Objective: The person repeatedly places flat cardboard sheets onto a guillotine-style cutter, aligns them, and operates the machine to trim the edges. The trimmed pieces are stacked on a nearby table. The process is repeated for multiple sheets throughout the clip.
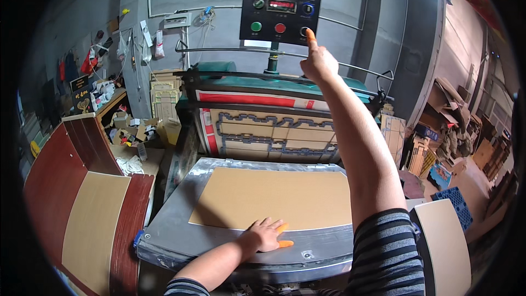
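Note:
A brown cardboard sheet point(274, 194) lies on the grey metal bed point(181, 244) of a press. My left hand point(265, 235) is open, its fingers spread over the sheet's near edge and the bed, with orange covers on thumb and index finger. At the upper right, my right hand point(320, 64) stretches out its index finger, tipped by an orange cover, to a dark knob or button at the lower right of a black control panel point(268, 16). Its other fingers are folded and hold nothing visible. Behind the bed stands the press's upright cutting die point(274, 134).
A cardboard sheet point(93, 219) leans on a dark red board point(52, 186) at the left. More cardboard point(444, 241) stands at the right, near a blue pallet point(453, 205). A metal rail point(235, 50) crosses above the green press frame. Scraps point(137, 126) clutter the back left.

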`<move>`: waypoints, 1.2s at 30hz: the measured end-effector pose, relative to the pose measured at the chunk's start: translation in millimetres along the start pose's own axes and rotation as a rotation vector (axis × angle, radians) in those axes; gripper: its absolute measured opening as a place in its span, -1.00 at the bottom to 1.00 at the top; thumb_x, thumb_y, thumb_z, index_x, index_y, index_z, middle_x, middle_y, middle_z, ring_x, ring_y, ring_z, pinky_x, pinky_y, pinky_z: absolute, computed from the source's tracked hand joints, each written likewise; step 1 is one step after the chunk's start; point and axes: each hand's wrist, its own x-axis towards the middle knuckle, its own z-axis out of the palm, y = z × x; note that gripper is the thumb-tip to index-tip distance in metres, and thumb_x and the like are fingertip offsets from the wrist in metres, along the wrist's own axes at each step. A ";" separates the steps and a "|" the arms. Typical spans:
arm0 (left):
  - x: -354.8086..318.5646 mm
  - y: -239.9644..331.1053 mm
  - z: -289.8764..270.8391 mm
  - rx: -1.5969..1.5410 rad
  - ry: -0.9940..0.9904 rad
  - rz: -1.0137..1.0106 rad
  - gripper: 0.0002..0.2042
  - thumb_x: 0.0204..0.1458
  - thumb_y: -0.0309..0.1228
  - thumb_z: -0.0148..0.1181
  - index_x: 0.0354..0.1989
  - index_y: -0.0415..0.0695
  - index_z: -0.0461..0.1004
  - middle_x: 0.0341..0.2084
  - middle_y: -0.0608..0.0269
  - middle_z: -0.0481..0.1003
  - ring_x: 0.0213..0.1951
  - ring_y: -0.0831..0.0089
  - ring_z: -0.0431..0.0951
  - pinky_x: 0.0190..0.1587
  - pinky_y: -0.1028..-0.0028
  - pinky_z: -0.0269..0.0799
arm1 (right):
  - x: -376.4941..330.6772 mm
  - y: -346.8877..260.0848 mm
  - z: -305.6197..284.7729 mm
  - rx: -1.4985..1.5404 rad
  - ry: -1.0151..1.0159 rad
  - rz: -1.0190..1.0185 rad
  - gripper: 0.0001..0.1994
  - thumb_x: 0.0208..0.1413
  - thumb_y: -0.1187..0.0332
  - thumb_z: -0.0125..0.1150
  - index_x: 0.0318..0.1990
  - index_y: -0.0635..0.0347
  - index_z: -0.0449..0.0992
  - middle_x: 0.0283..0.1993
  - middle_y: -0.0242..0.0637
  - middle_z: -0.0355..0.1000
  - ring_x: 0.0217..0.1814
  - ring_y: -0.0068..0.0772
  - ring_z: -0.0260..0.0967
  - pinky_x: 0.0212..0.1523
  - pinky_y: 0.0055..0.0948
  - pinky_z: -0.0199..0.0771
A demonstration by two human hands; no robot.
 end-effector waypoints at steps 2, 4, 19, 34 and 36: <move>0.3 -0.2 -3.3 0.037 -0.039 0.016 -0.13 0.04 0.41 -0.44 0.41 0.06 -0.05 0.42 0.20 -0.13 0.40 0.03 -0.13 0.39 0.14 -0.26 | 12.0 -4.9 -1.2 -0.041 -0.081 0.042 -0.35 0.08 0.37 -0.01 0.38 -0.20 0.06 0.03 -0.07 0.44 0.01 -0.13 0.48 -0.02 -0.21 0.50; 0.7 -1.6 -9.5 -0.002 -0.076 0.050 -0.14 0.05 0.40 -0.40 0.40 0.03 -0.03 0.40 0.19 -0.09 0.38 0.01 -0.09 0.38 0.11 -0.23 | 16.1 -5.3 13.2 -0.082 -0.060 0.063 -0.33 0.10 0.37 -0.05 0.40 -0.30 -0.01 0.01 -0.17 0.48 0.01 -0.16 0.48 0.00 -0.22 0.48; -7.3 -3.5 -75.5 -0.162 -0.074 0.195 -0.12 0.00 0.37 -0.16 0.34 -0.07 0.09 0.37 0.06 0.01 0.32 0.02 0.06 0.36 0.14 -0.06 | -117.7 52.3 -50.3 0.250 0.207 -0.503 -0.27 0.04 0.38 0.30 0.36 -0.10 0.08 -0.18 -0.12 0.55 -0.33 -0.21 0.58 -0.45 -0.33 0.61; 48.1 -85.4 -260.6 -0.068 1.515 0.446 -0.66 0.01 -0.35 0.27 -0.05 -0.24 0.48 -0.04 -0.02 0.48 0.11 0.06 0.39 0.18 0.29 0.28 | -394.4 144.8 -165.5 0.169 -0.047 -0.158 -0.44 -0.11 0.50 0.36 0.13 0.26 0.35 -0.25 -0.23 0.50 -0.35 -0.34 0.53 -0.39 -0.43 0.53; 20.1 -54.1 -225.0 -0.052 1.531 0.698 -0.70 -0.10 -0.38 0.37 -0.18 -0.19 0.54 -0.19 0.07 0.53 -0.03 0.11 0.48 0.10 0.27 0.37 | -429.5 172.4 -143.6 0.303 -0.099 0.068 -0.43 -0.07 0.55 0.33 0.17 0.21 0.33 -0.21 -0.21 0.50 -0.32 -0.42 0.53 -0.39 -0.48 0.55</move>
